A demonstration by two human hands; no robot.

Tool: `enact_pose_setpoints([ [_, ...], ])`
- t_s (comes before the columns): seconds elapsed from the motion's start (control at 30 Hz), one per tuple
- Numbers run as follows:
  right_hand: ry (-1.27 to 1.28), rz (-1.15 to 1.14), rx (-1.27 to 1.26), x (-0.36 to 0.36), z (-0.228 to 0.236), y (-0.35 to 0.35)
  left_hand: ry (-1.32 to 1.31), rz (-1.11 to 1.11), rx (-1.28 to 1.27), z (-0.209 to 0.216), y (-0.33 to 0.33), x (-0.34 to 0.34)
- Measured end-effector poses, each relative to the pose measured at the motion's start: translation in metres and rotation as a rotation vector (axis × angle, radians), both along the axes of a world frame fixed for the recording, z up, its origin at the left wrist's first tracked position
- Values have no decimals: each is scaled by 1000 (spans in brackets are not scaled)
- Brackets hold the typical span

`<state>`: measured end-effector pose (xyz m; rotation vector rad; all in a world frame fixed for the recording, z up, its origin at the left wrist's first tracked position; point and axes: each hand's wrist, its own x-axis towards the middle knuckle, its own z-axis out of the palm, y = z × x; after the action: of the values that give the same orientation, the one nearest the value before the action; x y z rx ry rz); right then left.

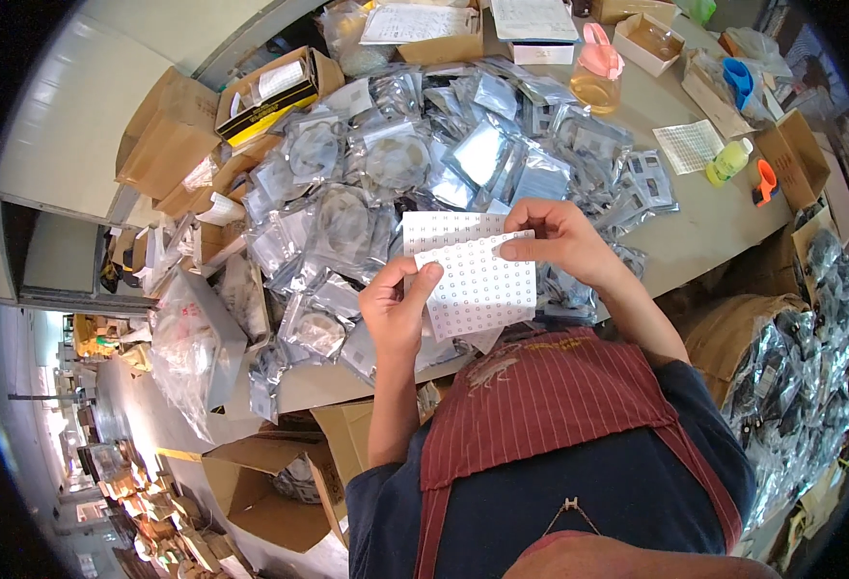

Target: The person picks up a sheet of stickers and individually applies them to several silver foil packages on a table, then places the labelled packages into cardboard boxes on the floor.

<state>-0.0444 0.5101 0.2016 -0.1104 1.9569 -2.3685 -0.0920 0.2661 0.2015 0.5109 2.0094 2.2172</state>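
Two white label sheets, each printed with rows of small letters, are between my hands above the near edge of the table. The front sheet (pixel 479 294) bends downward and partly covers the back sheet (pixel 434 226). My left hand (pixel 394 307) is closed on their left side, thumb on the front. At the upper right, my right hand (pixel 561 237) pinches the sheets between thumb and fingers. Just beyond them spreads a large pile of clear zip bags (pixel 391 164) with grey and silvery contents. Some fingers are hidden behind the paper.
A pink-topped jug (pixel 596 72), a yellow-green bottle (pixel 728 163), an orange tape dispenser (pixel 764 183) and another label sheet (pixel 688 147) stand or lie at right. A grey bin (pixel 214 338) sits left. Open cartons (pixel 270 497) are below; a box of bagged parts (pixel 796 386) is lower right.
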Motion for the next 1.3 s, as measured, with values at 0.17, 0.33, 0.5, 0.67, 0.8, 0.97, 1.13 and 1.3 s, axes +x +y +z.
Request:
enact_pose_setpoints([
  [0.17,-6,-66,-68,1,-9,-3,17,28,5,-3,5,8],
  [0.33,-13,-108,-95,-2,-11,-6,35,66,52,-14,6,9],
  [0.5,22,-113,-87,-1,-13,-6,-87,-25,19,1,12,13],
  [0.67,35,-144,-94,-4,-20,-10,-113,-26,40,-6,11,9],
  [0.8,71,-220,-31,-5,-20,-14,-131,1,24,-6,9,7],
  [0.97,65,-214,-24,-2,-20,-14,-146,-6,38,-6,6,5],
  [1.13,50,-157,-37,-1,-14,-17,-153,-35,39,-8,6,1],
  [1.3,47,-168,-73,0,-15,-11,-142,-39,-41,-14,-3,-3],
])
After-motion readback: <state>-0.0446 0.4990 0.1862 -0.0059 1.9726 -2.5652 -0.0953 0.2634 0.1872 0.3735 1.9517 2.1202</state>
